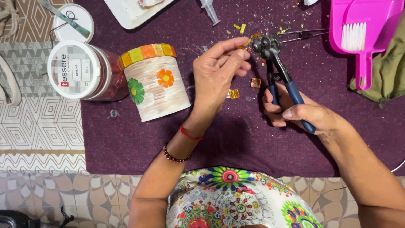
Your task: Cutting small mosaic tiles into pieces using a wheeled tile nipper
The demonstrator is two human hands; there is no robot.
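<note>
Amber tile piece (246, 42) pinched by left hand (219, 69); right hand (301, 113) grips nippers (276, 63).

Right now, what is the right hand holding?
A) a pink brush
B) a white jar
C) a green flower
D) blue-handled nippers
D: the right hand grips the blue-handled nippers, whose wheels meet a small amber tile piece pinched by the left hand.

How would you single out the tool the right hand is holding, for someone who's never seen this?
Start at the purple mat and go to the right hand at its right side. Running up from that hand are the wheeled nippers: dark blue handles, black metal head. The two round wheels at the tip, beside the left hand fingertips, set it apart from the pink dustpan.
</note>
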